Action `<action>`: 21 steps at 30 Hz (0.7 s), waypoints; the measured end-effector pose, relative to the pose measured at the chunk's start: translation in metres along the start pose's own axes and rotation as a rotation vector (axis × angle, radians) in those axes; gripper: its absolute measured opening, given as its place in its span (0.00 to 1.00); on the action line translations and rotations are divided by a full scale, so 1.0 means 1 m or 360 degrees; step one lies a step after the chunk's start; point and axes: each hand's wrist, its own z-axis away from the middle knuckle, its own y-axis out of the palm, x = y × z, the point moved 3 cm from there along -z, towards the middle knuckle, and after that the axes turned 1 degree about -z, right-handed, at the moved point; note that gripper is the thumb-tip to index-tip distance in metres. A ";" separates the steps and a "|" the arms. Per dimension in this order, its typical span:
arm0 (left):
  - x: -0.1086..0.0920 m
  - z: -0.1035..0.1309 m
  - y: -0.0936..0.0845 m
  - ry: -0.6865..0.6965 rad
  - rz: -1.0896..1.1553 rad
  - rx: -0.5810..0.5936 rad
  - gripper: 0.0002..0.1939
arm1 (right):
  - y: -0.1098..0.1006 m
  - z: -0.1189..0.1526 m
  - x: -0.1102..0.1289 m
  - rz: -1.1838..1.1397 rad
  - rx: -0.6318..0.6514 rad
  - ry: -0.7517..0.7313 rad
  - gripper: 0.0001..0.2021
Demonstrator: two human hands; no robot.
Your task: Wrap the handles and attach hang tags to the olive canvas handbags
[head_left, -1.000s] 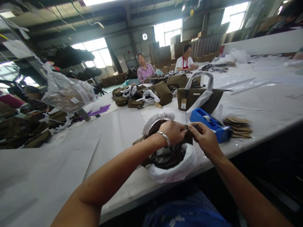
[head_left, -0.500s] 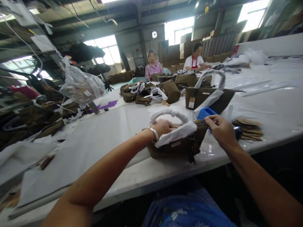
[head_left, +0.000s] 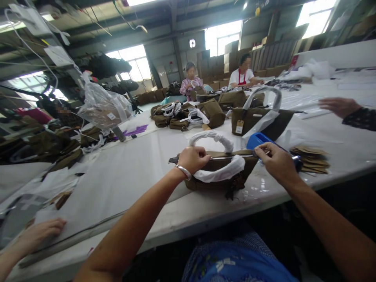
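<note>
The olive-brown bag [head_left: 202, 185] stands upright just inside the near edge of the white surface [head_left: 141, 156], its length running roughly along that edge. The left hand [head_left: 193, 158] is closed on the bag's top, fingers curled at the zip [head_left: 220, 158]; whether they hold the pull is hidden. The right hand [head_left: 274, 158] pinches the top's right end between thumb and fingers, near the blue tape dispenser [head_left: 258, 139], which sits farther in from the near edge.

The bag looks light and soft-sided, probably sturdy cloth that keeps some shape yet folds when pressed, and it seems hardly fragile. Its opening would likely sag unless kept taut, so the firm ends of the zip make the best holds. For lifting, the two handles suit better: the front handle [head_left: 223, 170] and the rear handle [head_left: 211, 137]. Their white wrapping may slip or tear under a hard pull. The dark charm [head_left: 235, 186] on the front could swing and catch.
</note>
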 end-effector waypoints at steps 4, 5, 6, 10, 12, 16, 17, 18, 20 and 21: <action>0.010 0.011 -0.014 -0.0057 0.0100 -0.0041 0.12 | -0.007 -0.003 -0.010 -0.0007 0.0029 0.0103 0.16; 0.016 0.015 -0.022 -0.0075 0.0128 -0.0074 0.12 | -0.011 -0.005 -0.015 0.0004 0.0010 0.0152 0.16; 0.025 0.020 -0.030 -0.0099 0.0163 -0.0103 0.13 | -0.015 -0.007 -0.021 0.0013 -0.0012 0.0205 0.16; 0.067 0.037 -0.044 -0.0210 0.0364 -0.0103 0.19 | -0.023 -0.015 -0.035 -0.0043 -0.0059 0.0348 0.14; 0.083 0.043 -0.039 -0.0261 0.0439 -0.0159 0.20 | -0.021 -0.017 -0.032 -0.0165 -0.0061 0.0351 0.14; 0.088 0.055 -0.024 -0.0310 0.0476 -0.0431 0.20 | -0.013 -0.005 -0.023 -0.0573 -0.0037 0.0356 0.24; 0.081 0.059 -0.022 -0.0294 0.0485 -0.0518 0.18 | -0.012 0.003 -0.022 -0.0703 -0.0073 0.0336 0.28; 0.070 0.064 -0.020 -0.0243 0.0496 -0.0618 0.17 | -0.012 0.013 -0.020 -0.0820 -0.0145 0.0280 0.31; 0.040 0.074 -0.016 -0.0008 0.0506 -0.0850 0.16 | -0.013 0.036 -0.013 -0.0946 -0.0325 0.0054 0.33; 0.021 0.078 -0.013 0.0177 0.0475 -0.0937 0.15 | -0.013 0.048 -0.007 -0.0882 -0.0396 -0.0106 0.31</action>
